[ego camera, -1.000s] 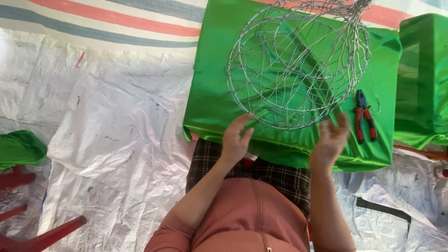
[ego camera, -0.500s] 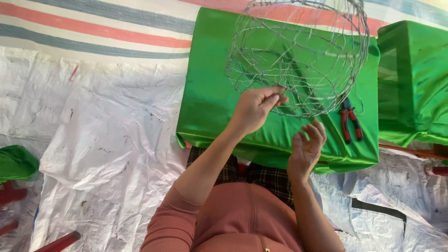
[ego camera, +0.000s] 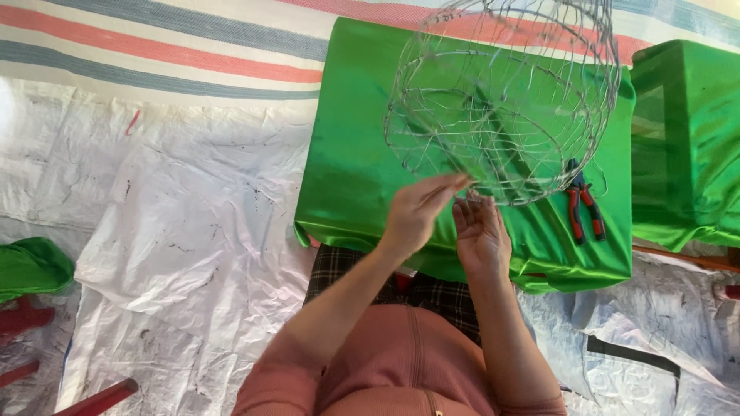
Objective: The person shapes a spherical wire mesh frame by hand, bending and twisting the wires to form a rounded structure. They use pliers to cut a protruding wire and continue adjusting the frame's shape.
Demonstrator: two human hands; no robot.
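Both hands, left hand (ego camera: 416,212) and right hand (ego camera: 479,235), pinch the wire basket frame (ego camera: 501,100); red-handled pliers (ego camera: 583,202) lie near the green table (ego camera: 354,169)'s right edge.

White tarp floor (ego camera: 177,231), green-draped table (ego camera: 347,154)

Hands (ego camera: 451,219) now together at wire frame (ego camera: 501,100)

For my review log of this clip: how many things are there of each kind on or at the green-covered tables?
Wire basket frame, touched at its lower rim by left hand and right hand: 1
Red-handled pliers: 1
Green-covered tables, the near one and the one beside it: 2
Total: 4
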